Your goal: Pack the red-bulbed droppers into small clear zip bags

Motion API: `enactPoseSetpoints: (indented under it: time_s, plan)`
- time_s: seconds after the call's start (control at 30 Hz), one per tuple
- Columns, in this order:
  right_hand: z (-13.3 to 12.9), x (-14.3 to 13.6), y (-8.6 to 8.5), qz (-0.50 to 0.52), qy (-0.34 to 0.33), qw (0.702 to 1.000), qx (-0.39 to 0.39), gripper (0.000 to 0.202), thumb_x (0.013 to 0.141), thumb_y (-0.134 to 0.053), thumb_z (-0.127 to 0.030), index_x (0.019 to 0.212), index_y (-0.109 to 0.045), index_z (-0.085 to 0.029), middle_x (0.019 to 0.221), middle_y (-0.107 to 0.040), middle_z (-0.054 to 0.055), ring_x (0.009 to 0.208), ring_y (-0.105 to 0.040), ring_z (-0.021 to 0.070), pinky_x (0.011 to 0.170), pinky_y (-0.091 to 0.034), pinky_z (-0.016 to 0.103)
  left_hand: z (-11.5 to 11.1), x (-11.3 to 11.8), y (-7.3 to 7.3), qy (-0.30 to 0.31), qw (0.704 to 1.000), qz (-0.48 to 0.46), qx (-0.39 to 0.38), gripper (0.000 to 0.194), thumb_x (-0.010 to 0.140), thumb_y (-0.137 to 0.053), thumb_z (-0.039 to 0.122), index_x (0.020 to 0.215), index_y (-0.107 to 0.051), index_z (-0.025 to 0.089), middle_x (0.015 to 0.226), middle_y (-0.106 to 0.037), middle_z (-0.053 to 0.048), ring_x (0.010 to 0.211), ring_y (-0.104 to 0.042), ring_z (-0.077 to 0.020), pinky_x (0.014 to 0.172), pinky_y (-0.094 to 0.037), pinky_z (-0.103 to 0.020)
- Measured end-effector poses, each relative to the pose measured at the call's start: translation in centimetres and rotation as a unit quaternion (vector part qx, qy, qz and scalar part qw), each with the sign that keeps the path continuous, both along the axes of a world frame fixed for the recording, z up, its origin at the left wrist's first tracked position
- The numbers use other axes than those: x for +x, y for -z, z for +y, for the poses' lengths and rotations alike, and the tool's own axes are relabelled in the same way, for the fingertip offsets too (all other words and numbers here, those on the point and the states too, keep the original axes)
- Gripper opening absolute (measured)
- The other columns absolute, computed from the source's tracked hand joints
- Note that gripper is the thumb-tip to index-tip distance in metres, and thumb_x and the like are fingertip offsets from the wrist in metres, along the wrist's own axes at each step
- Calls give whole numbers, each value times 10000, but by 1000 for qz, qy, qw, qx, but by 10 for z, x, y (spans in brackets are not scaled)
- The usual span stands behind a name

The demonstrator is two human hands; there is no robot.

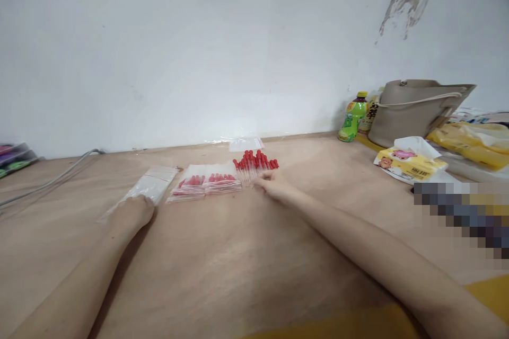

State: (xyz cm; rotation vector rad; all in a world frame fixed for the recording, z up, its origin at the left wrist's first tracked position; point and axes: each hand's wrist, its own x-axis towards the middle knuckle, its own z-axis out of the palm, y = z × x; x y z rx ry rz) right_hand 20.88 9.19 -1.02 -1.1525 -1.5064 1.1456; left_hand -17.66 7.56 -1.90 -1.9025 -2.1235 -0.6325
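My left hand (133,212) rests on a clear plastic bag (153,183) at the left, its fingers curled and their tips hidden. My right hand (272,185) reaches to the near side of a pile of red-topped thin sticks (254,161), with thumb and fingertips close together at the pale ends. Whatever is between those fingertips is too small to make out. Between the hands lie two stacks of clear bags holding red-topped pieces, the left stack (191,185) and the right stack (222,183), side by side.
A white sheet (245,144) lies behind the pile, near the wall. At the right are a green bottle (352,119), a grey-beige bag (409,111), a yellow tissue pack (411,161) and yellow plastic (473,140). A grey cable (67,172) runs at the left.
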Motion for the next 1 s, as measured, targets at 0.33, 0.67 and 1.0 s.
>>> enactPoseSetpoints:
  time_s: [0.33, 0.67, 1.0]
  plan:
    - [41, 58, 0, -302, 222, 927, 21, 227, 624, -593, -413, 643, -626, -189, 768, -652, 75, 763, -583, 207, 626, -391, 274, -31, 69, -42, -40, 993, 24, 107, 420, 925, -169, 319, 1159, -479, 158, 1269, -466, -85, 1239, -340, -260, 1001, -305, -439]
    - [57, 53, -2, -262, 235, 934, -64, 233, 543, -654, -383, 503, -544, -181, 595, -601, 108, 723, -583, 278, 578, -402, 330, -89, 190, -17, 460, 879, 50, -115, 470, 908, -368, 371, 1354, -286, 247, 1403, -277, -42, 1290, -240, -231, 1040, -252, -459]
    - [22, 67, 16, 41, 193, 980, 16, 398, 655, -469, -580, 731, -460, -189, 623, -531, -4, 453, -427, 76, 417, -334, 213, -92, 195, -15, 421, 887, 44, -183, 534, 905, -318, 470, 1371, -245, 222, 1432, -191, -67, 1313, -172, -223, 1062, -173, -452]
